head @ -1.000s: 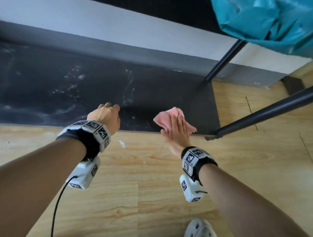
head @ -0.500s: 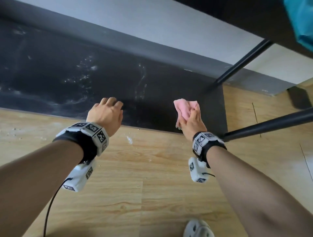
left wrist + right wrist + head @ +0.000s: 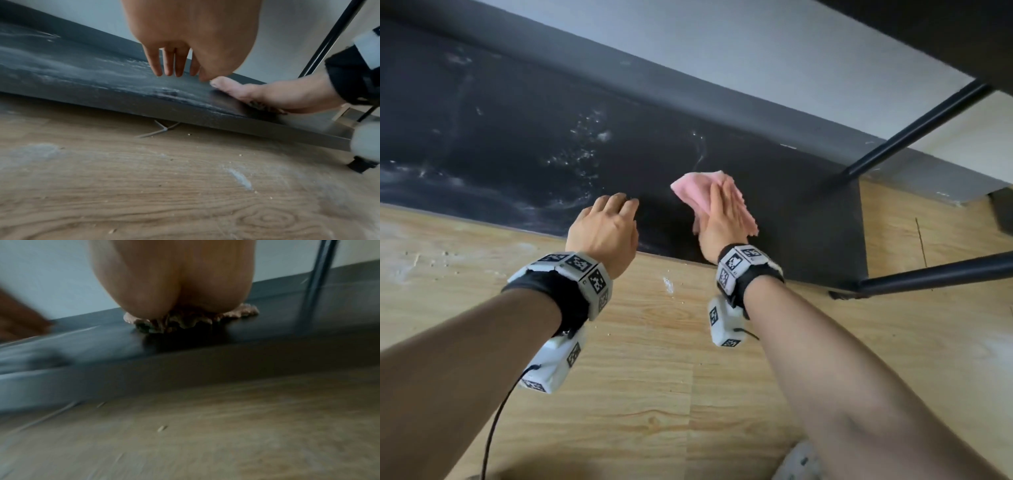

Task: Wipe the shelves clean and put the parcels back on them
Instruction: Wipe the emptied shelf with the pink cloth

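Right hand point(image 3: 722, 212) flat on cloth point(image 3: 690, 188), shelf point(image 3: 517, 144) edge

Pale wall point(image 3: 722, 51), dark grey skirting point(image 3: 722, 102) below it, dusty wood-look floor point(image 3: 654, 394), black metal posts point(image 3: 914, 133)

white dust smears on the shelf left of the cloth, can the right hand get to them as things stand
Probably yes. The right hand presses the pink cloth flat on the black shelf; the dust smears lie farther left, though the left hand sits partly between.
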{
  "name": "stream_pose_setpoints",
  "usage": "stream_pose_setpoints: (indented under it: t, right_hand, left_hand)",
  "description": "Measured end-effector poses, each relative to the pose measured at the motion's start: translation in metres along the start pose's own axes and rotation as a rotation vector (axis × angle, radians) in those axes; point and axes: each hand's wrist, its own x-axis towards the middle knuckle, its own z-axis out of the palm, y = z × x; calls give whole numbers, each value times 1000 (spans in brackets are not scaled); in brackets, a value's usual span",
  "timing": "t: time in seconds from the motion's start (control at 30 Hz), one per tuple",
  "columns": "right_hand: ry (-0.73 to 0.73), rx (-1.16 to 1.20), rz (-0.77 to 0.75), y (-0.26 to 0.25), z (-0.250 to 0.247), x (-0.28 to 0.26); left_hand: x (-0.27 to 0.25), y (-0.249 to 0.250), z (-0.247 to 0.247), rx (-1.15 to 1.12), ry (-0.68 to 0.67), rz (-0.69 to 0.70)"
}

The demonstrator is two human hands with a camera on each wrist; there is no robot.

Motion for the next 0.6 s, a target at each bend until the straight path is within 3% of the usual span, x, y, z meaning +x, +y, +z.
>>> stream_pose_setpoints:
  t: [0.1,0.17,0.3,0.43,0.6]
  right_hand:
    - [9,-44,201,45,-21,-1]
    - [-43,-101,218,60,-21,-19]
    - [-140,-146,-10,38,-1,-52]
    - [-165,-71,-284,-25,12,-28]
    - [-74,-140,-251,-36,-3,55]
  left_hand:
    - [-4,-14,-3,8,-5,-24]
    - [-5,-17,-4,-3,-10,-32]
    - [-7,-17,-4,-18,-34,-74]
    - [3,-17,-12,-17,13,-101]
    - [3,-36,-19,-29,72,-64]
